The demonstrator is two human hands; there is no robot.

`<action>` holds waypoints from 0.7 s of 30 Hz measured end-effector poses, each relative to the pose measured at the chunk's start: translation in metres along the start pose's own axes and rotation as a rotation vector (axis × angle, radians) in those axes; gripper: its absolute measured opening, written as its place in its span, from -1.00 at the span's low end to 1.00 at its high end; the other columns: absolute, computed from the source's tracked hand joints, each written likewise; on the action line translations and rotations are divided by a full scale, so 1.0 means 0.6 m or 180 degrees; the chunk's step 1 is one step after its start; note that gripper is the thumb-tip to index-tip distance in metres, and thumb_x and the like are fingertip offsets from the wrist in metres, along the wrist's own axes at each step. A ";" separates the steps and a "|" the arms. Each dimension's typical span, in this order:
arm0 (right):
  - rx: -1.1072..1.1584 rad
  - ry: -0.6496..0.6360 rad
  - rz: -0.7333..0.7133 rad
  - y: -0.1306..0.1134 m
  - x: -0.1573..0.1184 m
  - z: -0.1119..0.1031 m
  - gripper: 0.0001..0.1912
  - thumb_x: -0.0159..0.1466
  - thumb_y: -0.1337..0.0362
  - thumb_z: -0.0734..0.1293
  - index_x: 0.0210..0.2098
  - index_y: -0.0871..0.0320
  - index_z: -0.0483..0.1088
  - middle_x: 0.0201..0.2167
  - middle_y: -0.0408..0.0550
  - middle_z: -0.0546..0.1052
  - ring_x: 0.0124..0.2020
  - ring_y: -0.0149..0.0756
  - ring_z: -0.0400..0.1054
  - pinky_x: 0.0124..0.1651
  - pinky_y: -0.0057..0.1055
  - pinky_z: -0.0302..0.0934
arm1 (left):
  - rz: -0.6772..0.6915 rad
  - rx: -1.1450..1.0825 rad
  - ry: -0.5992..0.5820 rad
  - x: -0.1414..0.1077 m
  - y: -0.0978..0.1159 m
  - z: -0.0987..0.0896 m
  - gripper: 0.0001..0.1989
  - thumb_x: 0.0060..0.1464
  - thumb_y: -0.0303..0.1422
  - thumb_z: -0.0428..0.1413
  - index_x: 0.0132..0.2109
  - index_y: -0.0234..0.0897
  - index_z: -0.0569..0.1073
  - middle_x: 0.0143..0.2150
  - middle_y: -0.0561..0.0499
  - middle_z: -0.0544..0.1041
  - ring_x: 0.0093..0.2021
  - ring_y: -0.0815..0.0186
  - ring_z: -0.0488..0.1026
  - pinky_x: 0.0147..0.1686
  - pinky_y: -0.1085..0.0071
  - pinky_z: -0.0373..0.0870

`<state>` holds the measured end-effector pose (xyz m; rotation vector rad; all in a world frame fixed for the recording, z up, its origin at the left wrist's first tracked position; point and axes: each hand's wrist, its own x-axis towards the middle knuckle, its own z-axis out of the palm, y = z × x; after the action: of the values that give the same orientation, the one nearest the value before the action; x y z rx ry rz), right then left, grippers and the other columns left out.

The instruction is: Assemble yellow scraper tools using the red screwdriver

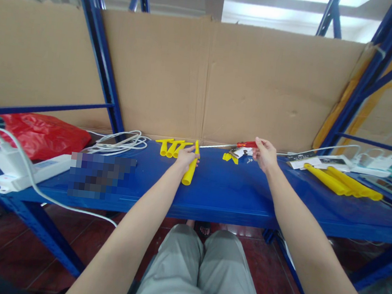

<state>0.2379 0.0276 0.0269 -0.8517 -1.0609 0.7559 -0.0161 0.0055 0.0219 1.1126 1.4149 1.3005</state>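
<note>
My left hand (186, 158) is closed around a yellow plastic tube (188, 174), whose wide round end faces me over the blue shelf. In my right hand (265, 154) is a screwdriver with a red handle (247, 144). Its long metal shaft (217, 145) points left, with the tip at or close to the upper part of the held tube; contact is too small to make out. Left of my left hand stand several yellow T-shaped pieces (164, 147). Small yellow parts (230, 157) and tiny metal bits (250, 161), perhaps screws, lie near my right hand.
On the right lie several long yellow tubes (333, 180) beside printed cards (304, 161) and white chargers with cables (380, 162). At left are a red plastic bag (46, 137), a white power strip (37, 171) and coiled white cable (122, 143). Cardboard (259, 88) walls the back.
</note>
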 end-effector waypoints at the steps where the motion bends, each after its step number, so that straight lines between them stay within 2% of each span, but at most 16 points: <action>1: 0.0004 0.0001 -0.0026 0.000 0.000 0.000 -0.57 -0.04 -0.04 0.46 -0.43 0.15 0.30 -0.78 -0.32 0.30 -0.83 -0.57 0.10 -0.79 -0.62 -0.07 | -0.0009 0.0003 0.0005 0.000 0.000 0.000 -0.38 0.01 -0.67 0.09 0.23 -0.29 0.28 -0.22 -0.17 0.56 -0.61 0.50 0.36 -0.60 0.55 0.33; 12: 0.0228 0.0008 0.0051 -0.008 -0.006 0.000 -0.56 -0.09 0.02 0.50 -0.34 0.16 0.39 -0.85 -0.40 0.17 -0.85 -0.58 0.01 -0.80 -0.62 -0.16 | -0.0005 -0.0028 -0.0003 -0.001 0.000 -0.001 -0.38 0.01 -0.67 0.09 0.24 -0.30 0.27 -0.23 -0.16 0.56 -0.61 0.50 0.36 -0.59 0.56 0.34; 17: 0.0249 -0.0187 0.0214 -0.020 -0.013 0.001 -0.60 0.01 -0.03 0.44 -0.39 0.16 0.37 -0.80 -0.31 0.31 -0.81 -0.53 0.17 -0.76 -0.62 0.02 | -0.0052 -0.0003 0.0033 0.000 0.001 -0.002 -0.37 -0.01 -0.65 0.14 0.23 -0.28 0.28 -0.23 -0.15 0.56 -0.58 0.47 0.40 -0.56 0.53 0.37; 21: 0.0332 -0.0494 0.0459 -0.035 -0.018 -0.001 -0.68 0.16 0.02 0.35 -0.34 0.17 0.35 -0.72 -0.20 0.44 -0.71 -0.45 0.34 -0.67 -0.61 0.19 | -0.0051 -0.0020 0.0026 0.001 0.002 -0.003 -0.37 0.01 -0.67 0.11 0.23 -0.29 0.27 -0.23 -0.16 0.56 -0.60 0.49 0.38 -0.56 0.54 0.36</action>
<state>0.2379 0.0083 0.0408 -0.7958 -1.0951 1.0034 -0.0177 0.0057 0.0229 1.0909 1.4219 1.2989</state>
